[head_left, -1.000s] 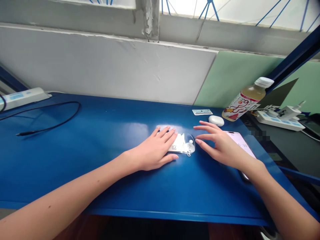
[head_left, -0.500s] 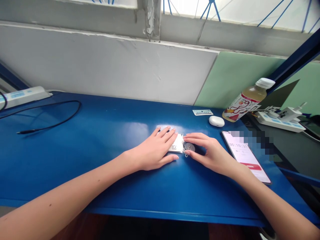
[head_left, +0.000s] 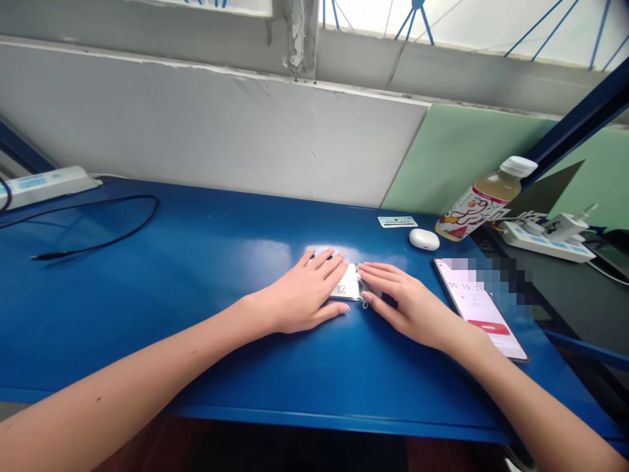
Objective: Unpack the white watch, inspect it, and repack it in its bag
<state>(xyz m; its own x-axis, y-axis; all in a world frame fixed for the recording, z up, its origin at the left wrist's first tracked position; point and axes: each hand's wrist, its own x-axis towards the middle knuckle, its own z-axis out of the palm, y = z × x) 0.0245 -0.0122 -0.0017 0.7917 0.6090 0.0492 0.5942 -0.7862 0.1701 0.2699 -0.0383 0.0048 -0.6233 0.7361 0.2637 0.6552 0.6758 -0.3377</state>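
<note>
My left hand (head_left: pixel 307 295) lies flat, fingers spread, over a flat white rectangular piece (head_left: pixel 348 285) on the blue desk. The piece's right part shows past my fingers, with a small dark mark on it. At its right edge is my right hand (head_left: pixel 405 301), its fingers stretched out together and its thumb apart. Those fingertips and the thumb touch the edge area. Between them shows a little of a greyish, round, shiny thing (head_left: pixel 364 286), mostly covered by the fingers. I cannot make out its kind. By the thumb tip is a tiny ring-like bit (head_left: pixel 364 304).
Right of my hands lies a phone (head_left: pixel 479 308) with a lit screen. Behind it are a white earbud case (head_left: pixel 424 239), a small printed card (head_left: pixel 398 222), a drink bottle (head_left: pixel 476 203) and a power strip (head_left: pixel 548 242). At left are a black cable (head_left: pixel 93 249) and another power strip (head_left: pixel 49 185).
My right fingers have lowered and shifted slightly left, covering more of the round thing. My left hand stays flat in nearly the same place.
</note>
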